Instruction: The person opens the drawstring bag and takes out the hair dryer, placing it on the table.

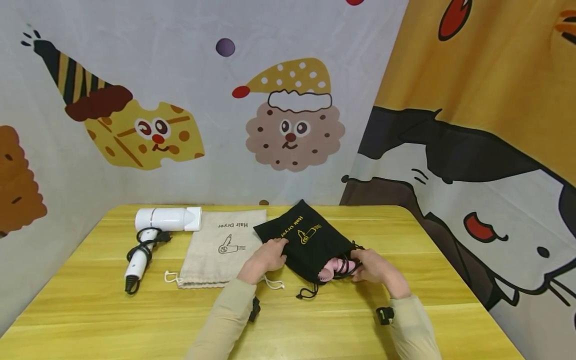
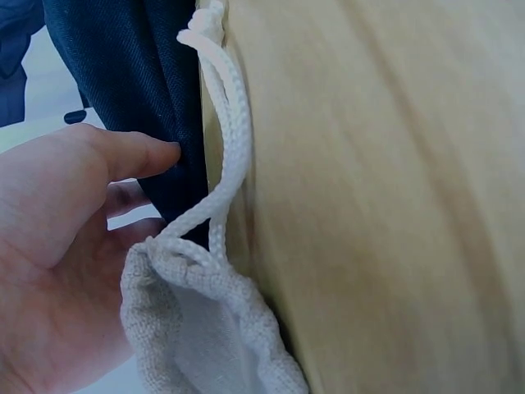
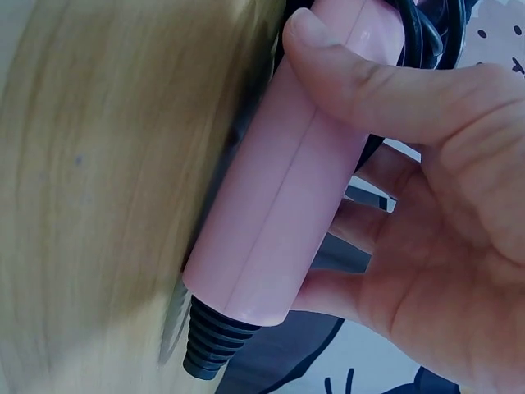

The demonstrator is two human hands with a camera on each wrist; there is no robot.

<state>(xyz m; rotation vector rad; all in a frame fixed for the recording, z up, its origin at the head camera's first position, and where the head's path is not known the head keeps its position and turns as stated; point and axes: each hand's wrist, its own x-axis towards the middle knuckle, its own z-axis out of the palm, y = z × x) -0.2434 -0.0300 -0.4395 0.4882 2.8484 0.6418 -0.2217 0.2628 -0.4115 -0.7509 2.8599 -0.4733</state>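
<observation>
A black drawstring bag point(image 1: 294, 240) printed "Hair Dryer" lies tilted on the table, its mouth toward me. Part of a pink hair dryer point(image 1: 333, 267) shows at that mouth; the rest is hidden inside the bag. My right hand point(image 1: 372, 265) grips the dryer's pink handle point(image 3: 271, 205), thumb across it and fingers behind, beside its looped black cord point(image 3: 431, 37). On the bag's left edge, my left hand point(image 1: 268, 256) pinches the dark cloth point(image 2: 156, 82) between thumb and fingers. A black drawstring point(image 1: 308, 291) trails from the bag's mouth.
Left of the black bag lies a flat beige drawstring bag point(image 1: 204, 255) with white cords point(image 1: 273, 284). Farther left is a white hair dryer point(image 1: 166, 219), its black cord point(image 1: 146, 245) wound on the handle. A cartoon-printed curtain point(image 1: 180, 50) stands behind the wooden table point(image 1: 315, 330).
</observation>
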